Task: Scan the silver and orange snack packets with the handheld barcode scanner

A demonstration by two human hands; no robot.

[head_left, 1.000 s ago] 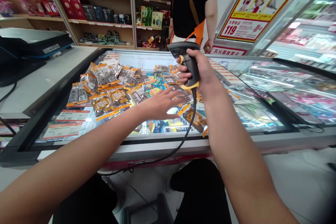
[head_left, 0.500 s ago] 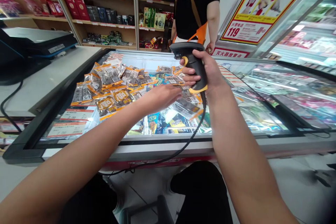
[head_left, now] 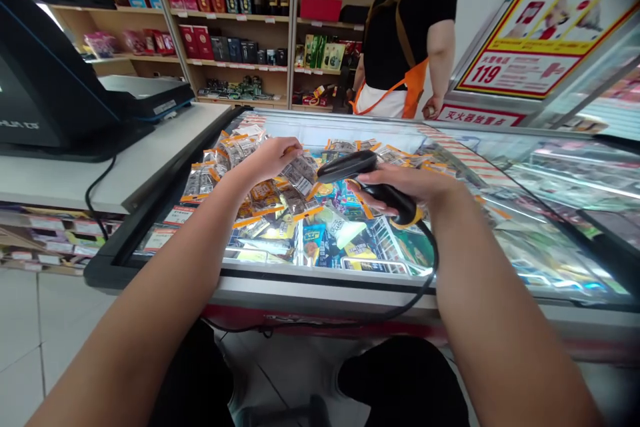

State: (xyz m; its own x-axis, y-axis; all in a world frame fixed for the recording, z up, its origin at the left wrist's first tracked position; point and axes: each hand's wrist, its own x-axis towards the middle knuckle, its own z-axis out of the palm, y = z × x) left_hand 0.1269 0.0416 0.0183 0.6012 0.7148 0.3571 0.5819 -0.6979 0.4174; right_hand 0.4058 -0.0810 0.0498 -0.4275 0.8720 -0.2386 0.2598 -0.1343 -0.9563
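Note:
My right hand (head_left: 400, 188) is wrapped round a black and yellow barcode scanner (head_left: 350, 165), whose head points left. Just left of that head, my left hand (head_left: 277, 155) is closed on the upper edge of a small snack packet (head_left: 300, 173) with a clear-and-grey wrapper and orange ends. The packet tilts toward the scanner; the two look slightly apart. Around and below my left hand lies a heap of similar snack packets (head_left: 265, 195) on the glass top of a chest freezer (head_left: 320, 278). A black cable (head_left: 434, 247) hangs from the scanner's handle.
Bagged goods (head_left: 345, 230) show through the freezer's glass. On the left stands a counter (head_left: 165, 147) with a black checkout machine (head_left: 55, 80). Across the freezer a person (head_left: 410, 27) in an orange apron stands by stocked shelves (head_left: 230, 17). A fire poster (head_left: 540, 27) hangs at the right.
My left hand has moved left and up and now grips a packet. My right hand has lowered the scanner and tipped it leftward. The whole view has shifted left.

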